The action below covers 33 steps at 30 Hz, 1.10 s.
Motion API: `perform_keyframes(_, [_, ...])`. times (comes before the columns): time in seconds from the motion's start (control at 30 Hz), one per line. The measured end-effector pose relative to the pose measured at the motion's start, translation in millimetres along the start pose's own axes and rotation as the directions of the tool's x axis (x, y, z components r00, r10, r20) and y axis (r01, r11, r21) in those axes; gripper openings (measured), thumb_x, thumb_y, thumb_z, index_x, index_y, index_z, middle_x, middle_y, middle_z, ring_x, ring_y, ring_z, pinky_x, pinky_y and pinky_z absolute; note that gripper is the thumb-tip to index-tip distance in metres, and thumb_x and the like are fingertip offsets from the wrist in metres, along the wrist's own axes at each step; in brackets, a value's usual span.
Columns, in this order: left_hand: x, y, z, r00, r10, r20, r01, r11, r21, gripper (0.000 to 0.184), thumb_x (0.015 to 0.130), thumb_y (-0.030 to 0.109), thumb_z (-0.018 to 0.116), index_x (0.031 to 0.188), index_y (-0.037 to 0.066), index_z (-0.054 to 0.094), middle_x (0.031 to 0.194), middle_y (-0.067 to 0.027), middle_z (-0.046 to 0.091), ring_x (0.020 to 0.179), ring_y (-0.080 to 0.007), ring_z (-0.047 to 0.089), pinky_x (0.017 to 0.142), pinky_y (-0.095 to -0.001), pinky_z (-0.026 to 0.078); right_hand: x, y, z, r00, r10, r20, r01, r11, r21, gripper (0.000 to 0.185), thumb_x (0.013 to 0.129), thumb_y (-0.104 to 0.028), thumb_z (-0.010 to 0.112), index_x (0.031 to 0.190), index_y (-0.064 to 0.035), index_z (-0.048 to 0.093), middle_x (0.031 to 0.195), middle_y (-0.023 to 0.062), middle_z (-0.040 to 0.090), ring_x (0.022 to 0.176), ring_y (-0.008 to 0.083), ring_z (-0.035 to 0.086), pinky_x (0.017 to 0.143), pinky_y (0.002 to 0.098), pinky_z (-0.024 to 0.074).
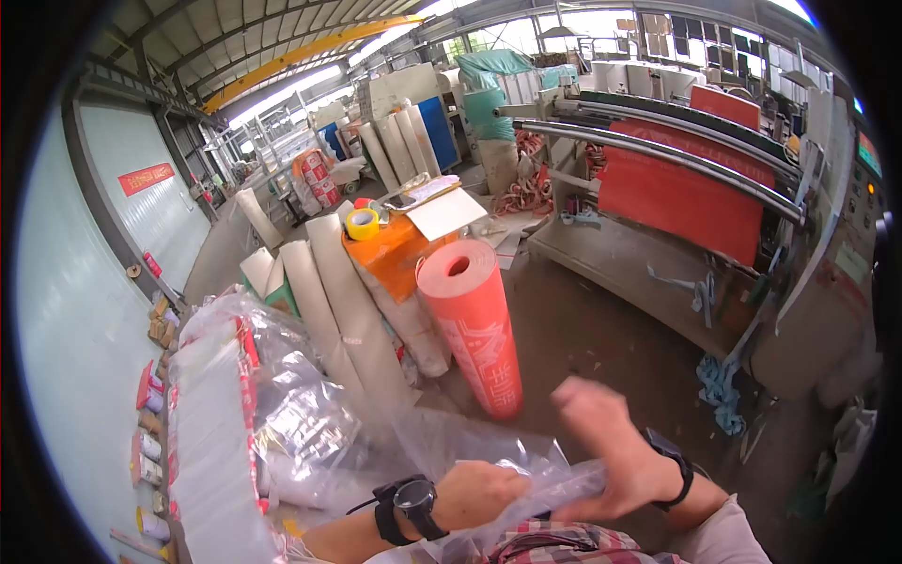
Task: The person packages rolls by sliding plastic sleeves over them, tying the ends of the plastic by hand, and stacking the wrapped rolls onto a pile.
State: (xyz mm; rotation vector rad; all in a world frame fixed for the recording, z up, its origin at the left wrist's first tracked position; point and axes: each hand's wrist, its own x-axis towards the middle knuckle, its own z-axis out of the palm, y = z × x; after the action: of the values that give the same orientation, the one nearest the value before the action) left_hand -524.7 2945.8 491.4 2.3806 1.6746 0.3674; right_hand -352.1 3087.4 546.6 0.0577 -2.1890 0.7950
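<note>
Clear plastic film (pixel 550 489) stretches in front of my body, bunched between my two hands. My left hand (pixel 479 496), with a black watch on its wrist, is closed on the film's near edge. My right hand (pixel 611 451) is slightly blurred beside the film's right end; its fingers stretch out, with the thumb apart from them. It wears a black wristband. Just beyond the hands stands a red roll (pixel 470 348) with white printed characters, upright on the floor. More crumpled clear film (pixel 305 404) lies to the left, over a long white, red-edged stack.
Pale rolls (pixel 315 320) lean behind the film. Yellow tape (pixel 362 224) and a clipboard (pixel 427 195) sit on an orange-covered pile (pixel 385 254). At right stands a machine with metal rollers (pixel 658 150) and a red sheet (pixel 686 197). Blue scraps (pixel 722 395) lie on the floor.
</note>
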Motion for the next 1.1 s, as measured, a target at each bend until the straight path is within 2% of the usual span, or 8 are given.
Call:
perform_keyframes(0.13, [27.0,-49.8,-48.5,0.956,0.053,-0.290,-0.047,0.998,0.029,0.027,0.074,0.007,0.055,0.100,0.003,0.058,0.083,-0.0080,0.062,0.069,-0.0243,0.061,0.058,-0.0314,0.049,33.7,62.0,9.0,0.799,-0.010,0.602,0.019,1.000,-0.009,0.024,0.073,-0.015,0.063,0.094,-0.0051,0.056,0.077,0.0101,0.056,0.072,0.0266,0.058,0.057,0.0345,0.0465])
perform_keyframes(0.4, [36.1,-164.2,-93.6,0.873,-0.345,-0.344,0.409,0.903,0.130,0.019,0.072,0.006,0.060,0.091,0.007,0.062,0.068,-0.0063,0.058,0.058,-0.0222,0.058,0.050,-0.0341,0.046,119.1,150.3,19.5,0.975,0.195,0.102,-0.184,0.976,-0.113,0.009,0.074,-0.006,0.063,0.082,-0.0025,0.062,0.068,0.0116,0.061,0.054,0.0264,0.059,0.048,0.0311,0.0468])
perform_keyframes(0.6, [37.9,-205.4,-129.2,0.880,-0.242,-0.408,0.117,0.944,-0.308,0.008,0.078,0.010,0.056,0.085,0.005,0.058,0.079,-0.0088,0.061,0.066,-0.0220,0.059,0.063,-0.0286,0.048,163.6,194.9,29.5,0.981,0.138,0.138,-0.078,0.924,-0.373,0.014,0.071,-0.006,0.065,0.085,-0.0061,0.064,0.077,0.0069,0.061,0.068,0.0218,0.058,0.064,0.0293,0.0443])
perform_keyframes(0.77, [31.2,-252.8,-123.7,0.510,-0.611,-0.606,-0.180,0.613,-0.770,0.010,0.087,0.010,0.047,0.086,0.003,0.040,0.095,-0.0170,0.056,0.089,-0.0222,0.055,0.086,-0.0358,0.040,200.8,203.3,27.1,0.968,-0.208,0.139,0.205,0.978,0.035,0.017,0.073,-0.005,0.065,0.089,-0.0039,0.063,0.096,0.0111,0.058,0.088,0.0266,0.057,0.075,0.0348,0.0445])
perform_keyframes(0.87, [38.9,-260.5,-124.3,0.452,-0.441,-0.775,-0.064,0.851,-0.521,0.022,0.081,0.012,0.059,0.092,0.003,0.042,0.101,-0.0179,0.054,0.092,-0.0237,0.055,0.087,-0.0337,0.039,216.3,210.5,38.0,0.918,-0.335,0.212,0.138,0.772,0.621,0.006,0.077,0.001,0.060,0.083,0.0004,0.059,0.103,0.0179,0.056,0.102,0.0324,0.054,0.084,0.0400,0.0445])
perform_keyframes(0.93, [46.6,-240.8,-143.7,0.745,-0.102,-0.659,-0.041,0.979,-0.198,0.028,0.079,0.011,0.062,0.098,0.002,0.044,0.098,-0.0173,0.054,0.092,-0.0272,0.055,0.086,-0.0355,0.040,230.6,219.1,48.7,0.868,-0.385,0.313,0.135,0.790,0.598,0.007,0.079,0.001,0.058,0.084,-0.0003,0.054,0.103,0.0178,0.056,0.101,0.0318,0.055,0.082,0.0389,0.0457])
perform_keyframes(1.07, [64.8,-250.5,-111.0,0.975,-0.126,0.182,0.180,0.932,-0.315,0.026,0.075,0.008,0.060,0.099,0.004,0.052,0.086,-0.0132,0.059,0.076,-0.0265,0.060,0.073,-0.0342,0.047,245.0,248.8,50.0,0.870,-0.384,0.309,0.063,0.708,0.704,0.010,0.081,0.000,0.058,0.087,-0.0009,0.050,0.104,0.0177,0.057,0.097,0.0289,0.057,0.078,0.0349,0.0477])
perform_keyframes(1.1, [61.1,-266.8,-101.9,0.995,-0.063,0.072,0.090,0.863,-0.497,0.020,0.076,0.008,0.056,0.095,0.005,0.055,0.086,-0.0146,0.061,0.073,-0.0274,0.062,0.064,-0.0345,0.049,247.3,255.0,41.9,0.926,-0.265,0.270,-0.036,0.648,0.761,0.010,0.082,-0.002,0.058,0.087,-0.0012,0.050,0.103,0.0172,0.058,0.093,0.0260,0.058,0.075,0.0326,0.0480])
